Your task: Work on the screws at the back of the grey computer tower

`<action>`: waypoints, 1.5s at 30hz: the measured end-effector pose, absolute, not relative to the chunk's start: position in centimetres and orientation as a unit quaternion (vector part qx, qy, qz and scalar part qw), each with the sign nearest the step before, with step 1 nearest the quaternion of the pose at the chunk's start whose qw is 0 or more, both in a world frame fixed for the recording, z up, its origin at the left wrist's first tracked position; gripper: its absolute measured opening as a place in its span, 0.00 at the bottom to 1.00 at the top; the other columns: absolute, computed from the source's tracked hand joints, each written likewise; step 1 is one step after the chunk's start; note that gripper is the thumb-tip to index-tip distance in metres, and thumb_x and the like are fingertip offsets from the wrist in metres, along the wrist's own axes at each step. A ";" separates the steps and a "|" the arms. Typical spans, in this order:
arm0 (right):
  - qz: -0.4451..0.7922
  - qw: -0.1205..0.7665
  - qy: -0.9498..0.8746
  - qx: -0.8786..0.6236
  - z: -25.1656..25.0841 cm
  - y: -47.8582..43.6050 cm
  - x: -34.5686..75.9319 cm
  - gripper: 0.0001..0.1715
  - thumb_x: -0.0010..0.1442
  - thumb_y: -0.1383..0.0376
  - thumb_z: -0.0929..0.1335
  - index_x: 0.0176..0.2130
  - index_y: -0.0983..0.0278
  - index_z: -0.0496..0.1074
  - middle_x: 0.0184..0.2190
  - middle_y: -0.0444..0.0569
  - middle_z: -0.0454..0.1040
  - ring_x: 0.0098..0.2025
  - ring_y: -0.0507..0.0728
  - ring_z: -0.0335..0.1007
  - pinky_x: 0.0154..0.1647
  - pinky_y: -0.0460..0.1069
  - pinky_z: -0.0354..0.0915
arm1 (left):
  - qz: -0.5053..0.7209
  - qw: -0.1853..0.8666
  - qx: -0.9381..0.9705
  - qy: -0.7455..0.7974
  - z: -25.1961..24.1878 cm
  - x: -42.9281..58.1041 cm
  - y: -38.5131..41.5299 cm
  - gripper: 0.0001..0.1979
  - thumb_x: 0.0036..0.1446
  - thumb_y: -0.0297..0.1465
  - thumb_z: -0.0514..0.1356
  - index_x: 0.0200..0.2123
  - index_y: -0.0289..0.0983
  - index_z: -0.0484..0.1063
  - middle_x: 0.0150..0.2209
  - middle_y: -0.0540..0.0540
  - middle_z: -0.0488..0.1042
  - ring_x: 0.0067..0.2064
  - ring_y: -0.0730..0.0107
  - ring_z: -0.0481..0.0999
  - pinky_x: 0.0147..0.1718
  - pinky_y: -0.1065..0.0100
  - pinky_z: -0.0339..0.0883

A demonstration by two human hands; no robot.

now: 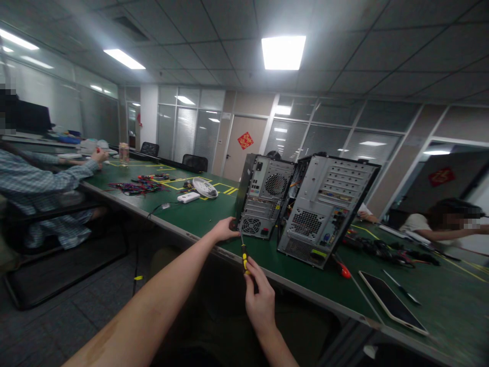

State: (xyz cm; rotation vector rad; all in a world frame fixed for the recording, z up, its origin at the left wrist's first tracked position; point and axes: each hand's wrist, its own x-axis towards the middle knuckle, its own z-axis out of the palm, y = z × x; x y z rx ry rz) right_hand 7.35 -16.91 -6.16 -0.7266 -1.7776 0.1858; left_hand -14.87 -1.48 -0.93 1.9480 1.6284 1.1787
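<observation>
My left hand (224,230) clasps the lower rear corner of the smaller computer tower (263,196) on the green table (198,216). My right hand (260,302) pinches a yellow-handled screwdriver (244,257), its tip at that corner.

- screwdriver (244,261): yellow & blk handle
- table (198,216): green top w/ yellow lines
- left PC case (263,196): grey back, blk side
- shirt (34,176): blue-white checks
- door sign (245,140): red
- small tool (344,271): red handle

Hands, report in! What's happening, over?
Left hand touches smaller computer case. Right hand grips yellow-black screwdriver, tip at case's lower corner. Second case stands beside.
</observation>
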 end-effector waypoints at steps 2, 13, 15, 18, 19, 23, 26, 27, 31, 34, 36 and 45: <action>0.082 0.569 -0.757 -0.310 -6.2 -16.9 7.4 0.18 0.68 0.68 0.65 0.55 0.61 0.76 0.58 0.54 0.75 0.60 0.60 0.73 0.62 0.58 0.69 | 0.417 0.167 0.687 0.571 -1.0 -14.9 -1.4 0.40 0.44 0.40 0.74 0.60 0.33 0.69 0.47 0.40 0.80 0.46 0.59 0.80 0.46 0.66 0.72; 0.073 0.573 -0.757 -0.306 -6.2 -16.9 7.4 0.18 0.68 0.68 0.64 0.55 0.61 0.77 0.57 0.55 0.76 0.59 0.60 0.73 0.61 0.58 0.70 | 0.420 0.164 0.691 0.565 -1.2 -15.0 -1.2 0.39 0.44 0.40 0.73 0.59 0.34 0.70 0.46 0.41 0.79 0.46 0.60 0.80 0.45 0.66 0.72; 0.068 0.571 -0.759 -0.306 -6.2 -16.8 7.3 0.18 0.68 0.68 0.64 0.54 0.61 0.77 0.57 0.54 0.76 0.59 0.60 0.73 0.61 0.57 0.70 | 0.420 0.165 0.690 0.566 -1.2 -15.0 -1.2 0.39 0.44 0.40 0.73 0.59 0.33 0.70 0.46 0.40 0.79 0.46 0.60 0.80 0.45 0.66 0.72; 0.064 0.571 -0.760 -0.304 -6.3 -16.8 7.3 0.18 0.68 0.68 0.65 0.53 0.61 0.77 0.56 0.54 0.76 0.58 0.60 0.74 0.60 0.57 0.71 | 0.422 0.160 0.691 0.564 -1.3 -14.9 -1.1 0.39 0.44 0.40 0.73 0.59 0.33 0.70 0.45 0.41 0.80 0.44 0.60 0.80 0.45 0.66 0.73; 0.062 0.571 -0.761 -0.302 -6.2 -16.9 7.2 0.18 0.68 0.68 0.65 0.53 0.61 0.77 0.56 0.54 0.76 0.58 0.60 0.74 0.59 0.56 0.71 | 0.423 0.158 0.692 0.563 -1.3 -14.9 -1.1 0.39 0.44 0.40 0.73 0.58 0.33 0.70 0.45 0.41 0.80 0.44 0.60 0.80 0.45 0.66 0.73; 0.053 0.570 -0.764 -0.297 -6.2 -16.9 7.1 0.18 0.68 0.69 0.65 0.53 0.61 0.78 0.56 0.55 0.76 0.57 0.60 0.74 0.59 0.56 0.71 | 0.426 0.160 0.693 0.559 -1.4 -15.0 -1.1 0.38 0.44 0.40 0.73 0.58 0.33 0.71 0.45 0.41 0.80 0.45 0.60 0.80 0.45 0.66 0.73; 0.051 0.570 -0.764 -0.298 -6.1 -17.0 7.1 0.18 0.68 0.69 0.65 0.53 0.61 0.78 0.56 0.55 0.76 0.58 0.60 0.74 0.59 0.56 0.71 | 0.424 0.165 0.693 0.560 -1.3 -15.0 -1.1 0.39 0.44 0.41 0.73 0.59 0.33 0.70 0.46 0.41 0.80 0.45 0.60 0.80 0.45 0.66 0.73; 0.052 0.570 -0.764 -0.298 -6.1 -17.0 7.1 0.18 0.68 0.69 0.65 0.53 0.60 0.78 0.56 0.55 0.76 0.58 0.60 0.74 0.59 0.56 0.71 | 0.423 0.165 0.693 0.560 -1.3 -15.0 -1.1 0.39 0.44 0.41 0.73 0.59 0.33 0.70 0.45 0.41 0.80 0.44 0.60 0.80 0.45 0.66 0.73; 0.056 0.568 -0.765 -0.298 -6.1 -17.0 7.1 0.18 0.68 0.68 0.65 0.53 0.60 0.78 0.56 0.54 0.77 0.57 0.60 0.75 0.60 0.56 0.71 | 0.418 0.161 0.693 0.565 -1.1 -15.0 -1.3 0.39 0.44 0.42 0.73 0.58 0.33 0.70 0.45 0.41 0.80 0.44 0.61 0.80 0.44 0.66 0.73; 0.059 0.567 -0.766 -0.298 -6.1 -17.1 7.1 0.18 0.68 0.68 0.65 0.53 0.60 0.78 0.56 0.55 0.77 0.58 0.60 0.74 0.60 0.56 0.71 | 0.420 0.165 0.691 0.566 -1.1 -14.9 -1.4 0.38 0.44 0.42 0.73 0.58 0.34 0.70 0.45 0.41 0.80 0.44 0.61 0.80 0.44 0.67 0.73; 0.063 0.568 -0.764 -0.300 -6.0 -17.1 7.1 0.18 0.68 0.68 0.65 0.53 0.61 0.78 0.56 0.55 0.77 0.58 0.61 0.74 0.59 0.57 0.71 | 0.420 0.167 0.690 0.565 -1.0 -14.9 -1.5 0.38 0.44 0.41 0.73 0.58 0.34 0.71 0.45 0.41 0.80 0.44 0.61 0.80 0.45 0.67 0.72; 0.077 0.580 -0.740 -0.332 -6.1 -16.9 7.3 0.12 0.65 0.64 0.69 0.47 0.62 0.79 0.50 0.56 0.79 0.52 0.62 0.77 0.55 0.57 0.73 | 0.402 0.158 0.689 0.582 -0.6 -14.6 -1.7 0.32 0.48 0.26 0.66 0.59 0.34 0.70 0.45 0.43 0.80 0.46 0.64 0.80 0.47 0.70 0.71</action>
